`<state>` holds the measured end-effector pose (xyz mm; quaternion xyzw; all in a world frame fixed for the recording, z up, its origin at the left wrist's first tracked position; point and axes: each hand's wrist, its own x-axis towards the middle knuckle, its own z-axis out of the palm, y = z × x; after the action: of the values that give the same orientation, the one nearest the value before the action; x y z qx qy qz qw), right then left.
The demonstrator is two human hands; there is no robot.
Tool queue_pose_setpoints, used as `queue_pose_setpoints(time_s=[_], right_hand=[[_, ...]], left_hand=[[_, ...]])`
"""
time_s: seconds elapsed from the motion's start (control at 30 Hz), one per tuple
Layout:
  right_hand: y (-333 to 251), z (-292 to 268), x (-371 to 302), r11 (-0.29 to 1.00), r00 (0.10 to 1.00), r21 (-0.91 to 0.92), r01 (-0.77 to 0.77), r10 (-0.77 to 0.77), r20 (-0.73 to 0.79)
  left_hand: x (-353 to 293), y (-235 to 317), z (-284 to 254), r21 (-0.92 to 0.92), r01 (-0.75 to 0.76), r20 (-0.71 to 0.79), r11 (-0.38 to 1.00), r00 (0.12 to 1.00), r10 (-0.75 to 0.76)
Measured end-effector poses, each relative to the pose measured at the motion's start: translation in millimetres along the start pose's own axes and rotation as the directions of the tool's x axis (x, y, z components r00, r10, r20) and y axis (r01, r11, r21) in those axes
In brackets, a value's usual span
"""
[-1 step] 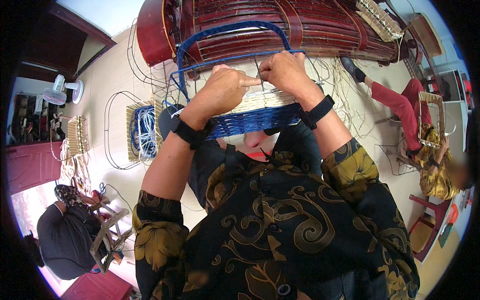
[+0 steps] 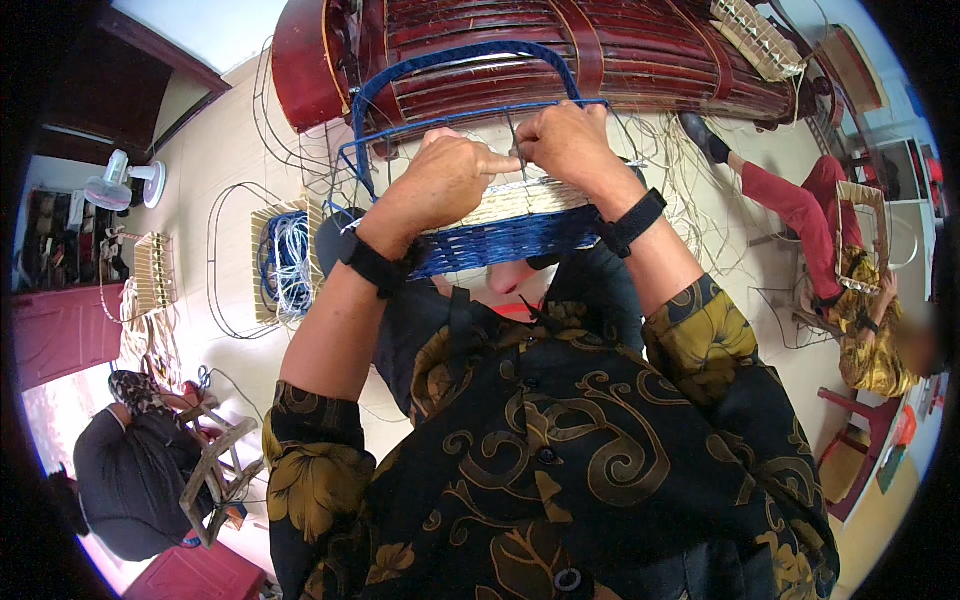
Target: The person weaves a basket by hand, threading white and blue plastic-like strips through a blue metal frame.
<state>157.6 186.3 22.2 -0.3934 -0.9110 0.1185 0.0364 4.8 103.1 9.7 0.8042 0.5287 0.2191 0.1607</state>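
In front of me is a partly woven basket on a wire frame, with blue rows [image 2: 505, 245] below and cream rows [image 2: 530, 198] above them. Its blue-wrapped handle [image 2: 460, 60] arches at the far side. My left hand [image 2: 445, 180] is closed at the top of the weave, its index finger stretched right toward a thin upright wire. My right hand [image 2: 568, 140] pinches close to that fingertip, beside the same upright. What lies between the fingers is too small to make out. A blue-wrapped rim rod [image 2: 470, 120] runs just beyond both hands.
A dark red slatted wooden bench [image 2: 470, 85] stands ahead. Loose cream strands [image 2: 690, 210] litter the floor at right. At left sits a basket [image 2: 287, 262] of blue and white strands, near a fan [image 2: 125, 182]. One person [image 2: 860, 320] works at right, another [image 2: 135, 480] sits at lower left.
My hands and the basket stay almost in place. At right, the co-worker's pale strand now bows out into a wider loop.
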Motion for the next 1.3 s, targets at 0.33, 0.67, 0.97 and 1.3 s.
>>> queue_pose_setpoints(time_s=[0.33, 0.67, 0.97, 1.3], right_hand=[[7, 4, 0, 0.984, 0.999, 0.175, -0.015, 0.023, -0.039], [-13, -16, -45, 0.735, 0.829, 0.387, 0.557, -0.467, -0.307], [73, -52, -95, 0.191, 0.915, 0.925, 0.328, 0.179, -0.362], [162, -23, -122, -0.306, 0.775, 0.947, 0.095, 0.620, 0.123]], left_hand=[[10, 19, -16, 0.143, 0.156, 0.155, 0.977, 0.972, -0.178], [-14, 61, -54, 0.570, 0.076, -0.310, 0.818, 0.942, 0.128], [-60, 36, -72, 0.026, 0.283, -0.450, 0.959, 0.860, -0.242], [-63, 49, -4, 0.272, 0.210, -0.344, 0.939, 0.933, -0.109]])
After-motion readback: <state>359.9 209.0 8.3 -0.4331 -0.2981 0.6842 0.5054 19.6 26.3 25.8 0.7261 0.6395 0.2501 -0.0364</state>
